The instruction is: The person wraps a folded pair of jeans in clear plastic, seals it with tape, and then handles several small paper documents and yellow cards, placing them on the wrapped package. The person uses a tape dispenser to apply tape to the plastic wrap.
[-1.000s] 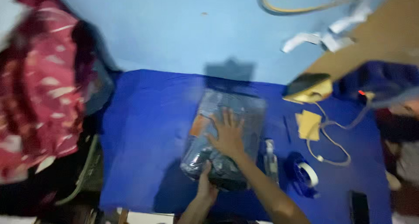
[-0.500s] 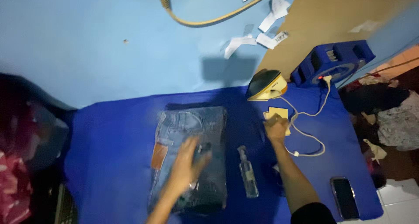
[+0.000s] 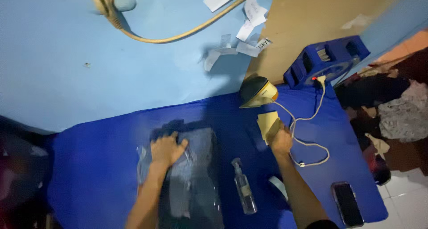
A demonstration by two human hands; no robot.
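Head view, looking down on a blue cloth (image 3: 102,166) spread over the floor. Left hand (image 3: 166,149) pressed flat, fingers (image 3: 180,145) spread wide, on a folded grey garment in a clear plastic bag (image 3: 196,166), gripping nothing. Right hand (image 3: 281,140) further right, fingers closed on a small yellow pad (image 3: 267,123). Just beyond the pad, a yellow iron (image 3: 257,91) with its cord (image 3: 307,135) looping away. Between the forearms, a clear spray bottle (image 3: 244,191) lying down. At lower right, a dark phone (image 3: 347,203).

Home ironing corner: blue cloth (image 3: 102,166) on floor, iron (image 3: 257,91), clothes pile (image 3: 397,108), light blue wall (image 3: 67,77)
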